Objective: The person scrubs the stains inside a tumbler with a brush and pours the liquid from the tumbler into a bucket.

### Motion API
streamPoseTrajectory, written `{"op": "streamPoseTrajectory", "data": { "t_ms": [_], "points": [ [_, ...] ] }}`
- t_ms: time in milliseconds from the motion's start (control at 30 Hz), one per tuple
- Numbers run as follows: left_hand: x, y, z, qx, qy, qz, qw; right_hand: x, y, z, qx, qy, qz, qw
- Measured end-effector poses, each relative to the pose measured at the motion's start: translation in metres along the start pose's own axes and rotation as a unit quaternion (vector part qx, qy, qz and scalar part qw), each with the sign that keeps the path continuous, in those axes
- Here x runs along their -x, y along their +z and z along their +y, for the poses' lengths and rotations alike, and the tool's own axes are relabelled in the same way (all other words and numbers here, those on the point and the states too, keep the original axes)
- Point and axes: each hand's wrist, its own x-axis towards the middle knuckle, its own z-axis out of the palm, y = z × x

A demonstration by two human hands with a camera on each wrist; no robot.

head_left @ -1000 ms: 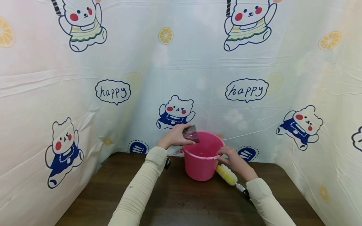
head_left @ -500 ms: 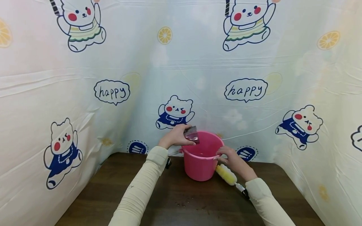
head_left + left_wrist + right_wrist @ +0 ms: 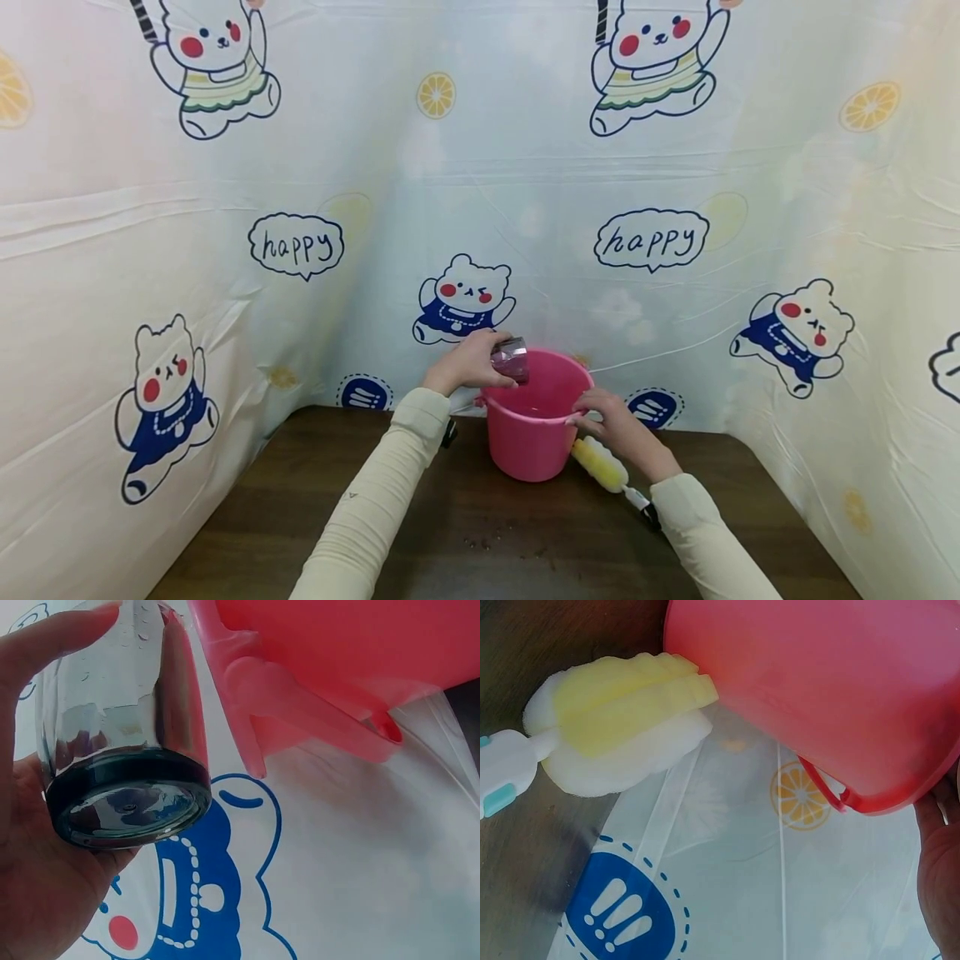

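My left hand (image 3: 467, 362) grips a clear drinking glass (image 3: 512, 360) with fingers and thumb round its side. The glass is tipped over the left part of the mouth of a pink bucket (image 3: 528, 454), which stands on the table. In the left wrist view the thick base of the glass (image 3: 129, 806) faces the camera, and drops cling to its wall. My right hand (image 3: 611, 421) holds the bucket's right rim, thumb outside. Right beside the bucket lies a yellow and white sponge brush (image 3: 602, 467), its head close to the bucket wall. The bucket's bottom is hidden.
Water drops (image 3: 487, 542) dot the brown table (image 3: 300, 508) in front of the bucket. A small black object (image 3: 449, 433) is partly hidden behind the left sleeve. Printed cloth (image 3: 555, 192) hangs round the back and sides.
The glass has turned in my left hand's grip and shifted slightly right over the bucket. My right hand, the bucket and the brush stay in place.
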Motion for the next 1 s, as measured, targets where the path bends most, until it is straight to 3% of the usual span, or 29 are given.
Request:
{"op": "streamPoseTrajectory", "data": {
  "t_ms": [600, 1000],
  "points": [
    [-0.0006, 0.0031, 0.0058, -0.054, -0.017, 0.009, 0.9984, 0.0013, 0.0024, 0.0029, -0.003, -0.001, 0.005, 1.0000],
    [-0.0041, 0.0075, 0.0070, -0.088, -0.007, 0.014, 0.9960, 0.0016, 0.0026, 0.0030, -0.006, -0.002, 0.006, 1.0000]
  ]
}}
